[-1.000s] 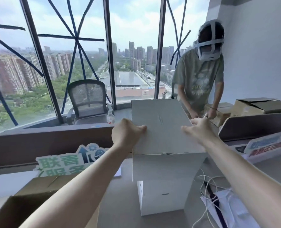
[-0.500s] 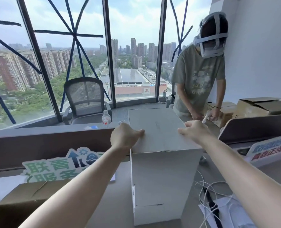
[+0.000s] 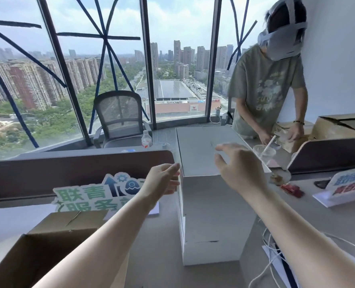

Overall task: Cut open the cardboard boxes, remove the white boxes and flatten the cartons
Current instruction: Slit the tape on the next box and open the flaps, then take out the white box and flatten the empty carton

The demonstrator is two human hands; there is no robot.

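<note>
A stack of white boxes [image 3: 212,215] stands upright on the grey desk [image 3: 164,256] in front of me. My left hand [image 3: 162,181] hovers just off the stack's upper left edge, fingers relaxed and holding nothing. My right hand [image 3: 240,165] floats over the top right corner with fingers spread, also holding nothing. An opened brown cardboard carton [image 3: 47,246] sits at the lower left, under my left forearm.
A person in a headset [image 3: 270,90] works on brown cartons [image 3: 336,127] across the partition [image 3: 68,171]. A plastic cup with a straw [image 3: 265,152], a red item [image 3: 293,189], signs [image 3: 97,194], white cables [image 3: 272,258], a bottle [image 3: 146,140] and a chair [image 3: 118,119] surround the stack.
Both hands have let go of the top white box, which settled onto the stack; the hands now hover apart from it.
</note>
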